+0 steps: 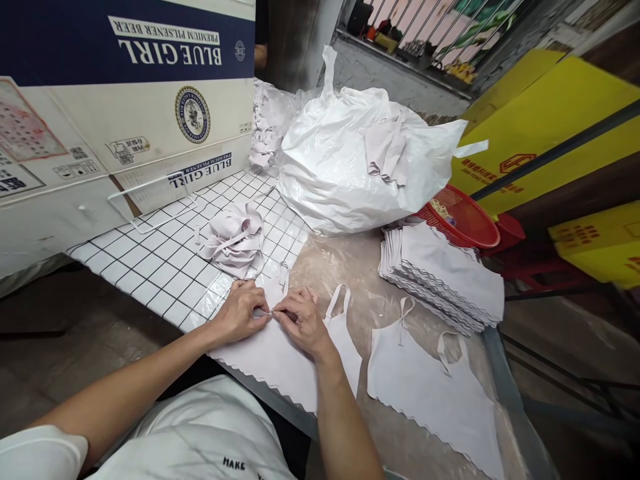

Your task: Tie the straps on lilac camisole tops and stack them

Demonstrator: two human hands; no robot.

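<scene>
Both hands meet over a white cloth (280, 363) lying flat at the near edge of the surface (150, 263). Its scalloped hem runs along that edge. The left hand (241, 312) and the right hand (301, 321) rest on the cloth's upper part. The fingers of both are pinched together on a thin strap (271, 311) at its top, with the fingertips of the two hands almost touching. A second strap, a loop (339, 300) on the same cloth, lies free just beside the right hand on the side toward the right edge.

Nearer the right edge a second cloth (425, 387) lies flat with two straps pointing to the far edge, close to the first but apart from it. Beyond it a stack (450, 280) of like pieces sits at the right edge, with a red basket (467, 220) just behind. A full white bag (350, 167) fills the far middle of the surface. A loose bundle (235, 237) of cloth lies on the checked part of the surface, near the left hand on its far side. A beer box (125, 100) stands along the left edge.
</scene>
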